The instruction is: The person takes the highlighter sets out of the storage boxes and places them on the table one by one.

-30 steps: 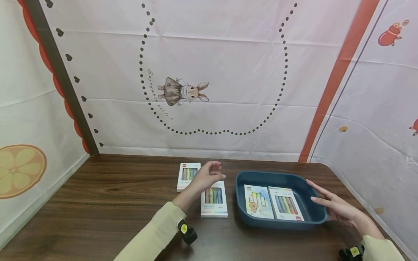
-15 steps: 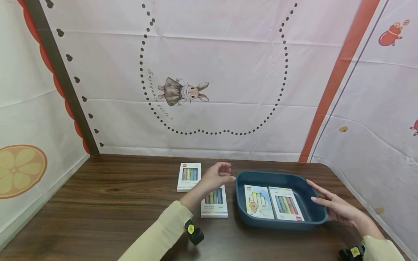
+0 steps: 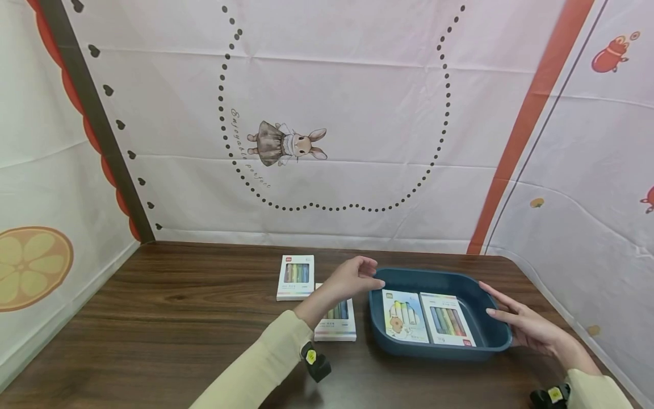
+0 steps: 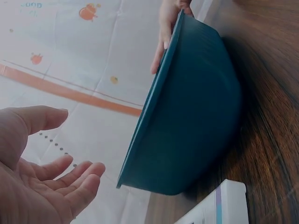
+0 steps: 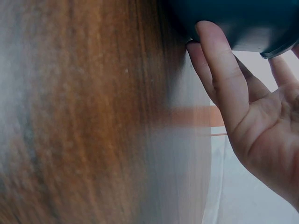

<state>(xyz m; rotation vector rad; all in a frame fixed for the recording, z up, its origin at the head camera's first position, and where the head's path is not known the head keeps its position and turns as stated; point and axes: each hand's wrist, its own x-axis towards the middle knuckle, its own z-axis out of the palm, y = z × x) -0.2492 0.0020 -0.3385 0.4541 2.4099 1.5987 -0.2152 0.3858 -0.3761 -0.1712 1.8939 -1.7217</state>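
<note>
A dark blue plastic bin stands on the table with two boxes of crayon-like coloured sticks lying flat in it: one with a cartoon picture, one with a window. My left hand hovers by the bin's left rim, fingers and thumb apart, holding nothing; the left wrist view shows a gap between this hand and the bin. My right hand holds the bin's right end, with the thumb over the rim and fingers against the outer wall. One windowed box lies partly hidden under my left forearm.
Another windowed box lies on the brown wooden table, farther back and left. A printed white cloth hangs behind the table and along both sides. A dark camera is strapped at each wrist.
My left hand has moved rightward from above the boxes on the table to the bin's left rim. My right hand, the bin and the boxes have stayed put.
</note>
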